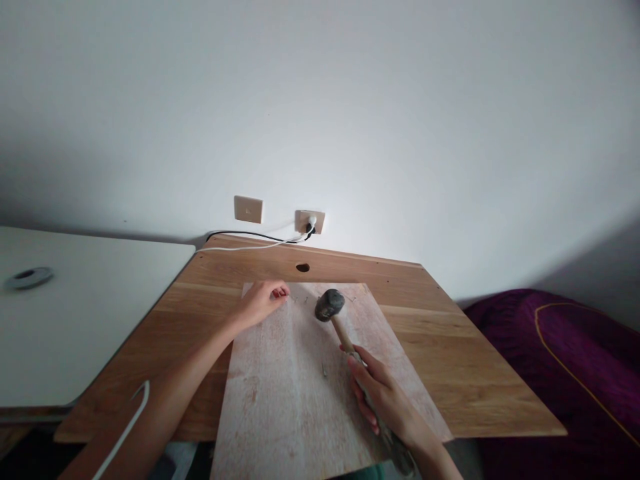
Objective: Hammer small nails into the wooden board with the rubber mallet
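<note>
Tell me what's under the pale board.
The pale board lies on the wooden table, and something green shows below its near edge. Whatever else the board covers is hidden from view.

No readable text, no legible labels, numbers or signs

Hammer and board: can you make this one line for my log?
left hand: fingertips pinched, contents unclear | right hand: holding hammer by handle | board: on table | some nails: near board's far edge

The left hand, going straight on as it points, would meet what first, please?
Probably the nearest nail on the pale board, just right of the left hand, though depth is unclear.
</note>
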Tool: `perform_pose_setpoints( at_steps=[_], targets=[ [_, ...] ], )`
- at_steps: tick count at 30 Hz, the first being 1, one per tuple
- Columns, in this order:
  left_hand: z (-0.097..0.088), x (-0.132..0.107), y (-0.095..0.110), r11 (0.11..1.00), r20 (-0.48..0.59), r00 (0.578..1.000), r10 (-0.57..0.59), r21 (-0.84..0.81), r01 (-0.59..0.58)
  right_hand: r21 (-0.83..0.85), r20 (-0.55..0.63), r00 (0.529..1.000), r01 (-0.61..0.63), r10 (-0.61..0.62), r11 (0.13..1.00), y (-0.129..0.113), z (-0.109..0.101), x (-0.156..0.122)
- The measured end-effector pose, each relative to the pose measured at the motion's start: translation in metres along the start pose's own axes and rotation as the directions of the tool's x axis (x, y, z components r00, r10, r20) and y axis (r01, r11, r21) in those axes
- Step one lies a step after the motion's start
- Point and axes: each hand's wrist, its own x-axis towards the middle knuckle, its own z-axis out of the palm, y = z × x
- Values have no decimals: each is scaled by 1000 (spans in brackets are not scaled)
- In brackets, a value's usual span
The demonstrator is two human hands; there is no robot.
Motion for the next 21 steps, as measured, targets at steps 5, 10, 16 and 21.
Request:
perform_pose_setpoints(
  at_steps=[5, 10, 16, 21],
  targets=[
    [2, -1, 0, 1000, 0, 1000, -20, 12, 20, 17, 9, 1000, -5, 5, 1000, 0, 0, 0],
    [2, -2, 2, 999, 4, 1000, -14, 34, 14, 18, 7, 1000, 6, -6, 1000, 2, 0, 1],
    [4, -3, -2, 1000, 13, 1000, 8, 8, -8, 26, 2, 1000, 0, 0, 1000, 0, 1, -1],
    [5, -2, -4, 1000, -11, 1000, -10, 0, 10, 18, -2, 1000, -3, 3, 1000, -1, 2, -1]
  ],
)
